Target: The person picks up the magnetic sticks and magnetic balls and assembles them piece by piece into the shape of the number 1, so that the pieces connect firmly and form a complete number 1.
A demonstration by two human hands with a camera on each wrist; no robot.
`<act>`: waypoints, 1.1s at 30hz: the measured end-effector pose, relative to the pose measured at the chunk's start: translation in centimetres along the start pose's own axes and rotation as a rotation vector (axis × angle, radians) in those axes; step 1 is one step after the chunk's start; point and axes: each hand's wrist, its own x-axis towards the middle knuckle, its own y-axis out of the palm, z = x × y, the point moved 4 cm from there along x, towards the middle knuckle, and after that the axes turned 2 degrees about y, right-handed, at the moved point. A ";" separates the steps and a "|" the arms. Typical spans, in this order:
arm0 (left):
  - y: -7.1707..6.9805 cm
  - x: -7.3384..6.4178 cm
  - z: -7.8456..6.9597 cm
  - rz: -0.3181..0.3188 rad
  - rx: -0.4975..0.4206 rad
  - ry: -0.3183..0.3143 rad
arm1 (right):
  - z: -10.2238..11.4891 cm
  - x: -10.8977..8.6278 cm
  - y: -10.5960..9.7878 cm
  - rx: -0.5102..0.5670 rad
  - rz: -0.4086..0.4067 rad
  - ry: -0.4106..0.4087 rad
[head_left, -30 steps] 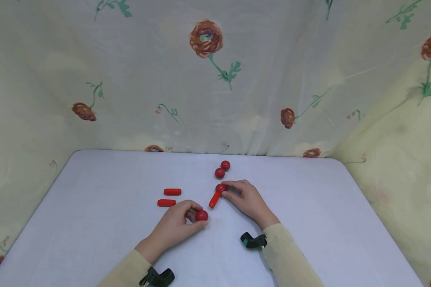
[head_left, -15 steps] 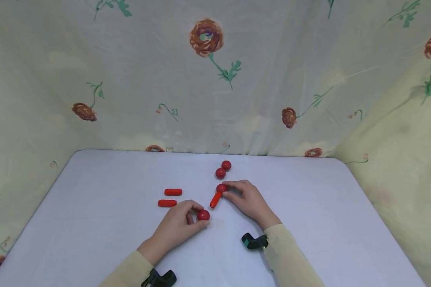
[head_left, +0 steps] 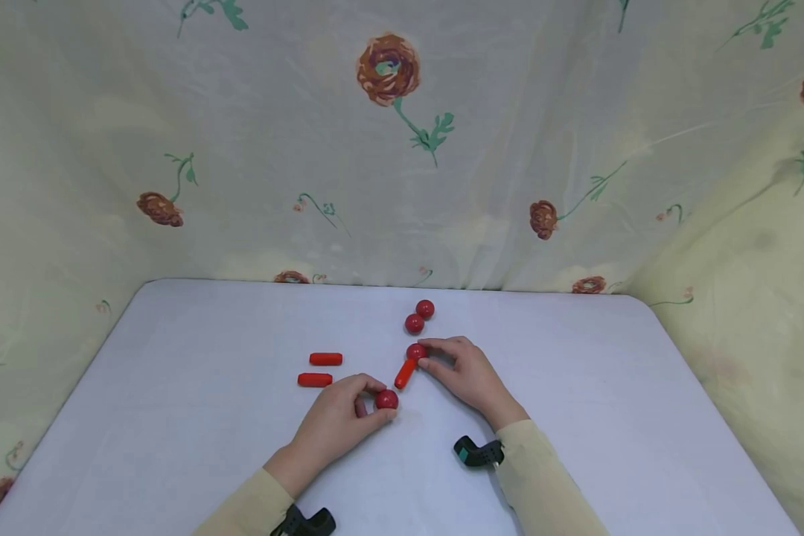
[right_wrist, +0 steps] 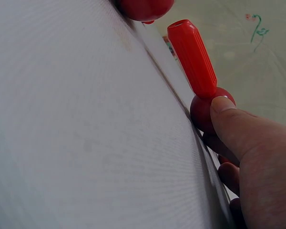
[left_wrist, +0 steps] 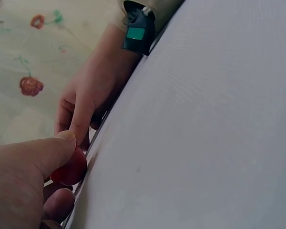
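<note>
In the head view my left hand (head_left: 342, 417) pinches a glossy red ball (head_left: 386, 400) between thumb and fingers, low at the tabletop. My right hand (head_left: 465, 374) grips a second red ball (head_left: 416, 351) between thumb and fingertips. A bright red ridged stick (head_left: 405, 374) juts from that ball, its free end pointing toward the left hand's ball with a small gap between. The right wrist view shows the stick (right_wrist: 193, 57) joined to the ball (right_wrist: 202, 113), with a hollow opening at its free end. In the left wrist view the thumb partly covers the held ball (left_wrist: 71, 168).
Two more red balls (head_left: 414, 323) sit close together beyond the right hand. Two red sticks (head_left: 325, 359) lie roughly parallel to the left, the nearer one beside the left knuckles. The white table (head_left: 208, 335) is backed by a flowered curtain (head_left: 275, 112).
The left hand has shifted slightly right with its ball, closer to the stick's free end. The right hand keeps its hold almost still. The whole view has drifted a little.
</note>
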 end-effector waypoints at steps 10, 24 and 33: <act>0.0 0.2 -0.4 -0.038 0.026 -0.001 | 0.0 0.1 0.1 -0.011 -0.007 -0.015; 0.4 0.4 -0.5 -0.033 0.075 -0.007 | 0.2 -0.1 0.0 -0.010 -0.009 0.003; 0.2 0.2 -0.7 -0.033 0.078 0.041 | 0.1 0.0 -0.1 -0.003 -0.015 -0.031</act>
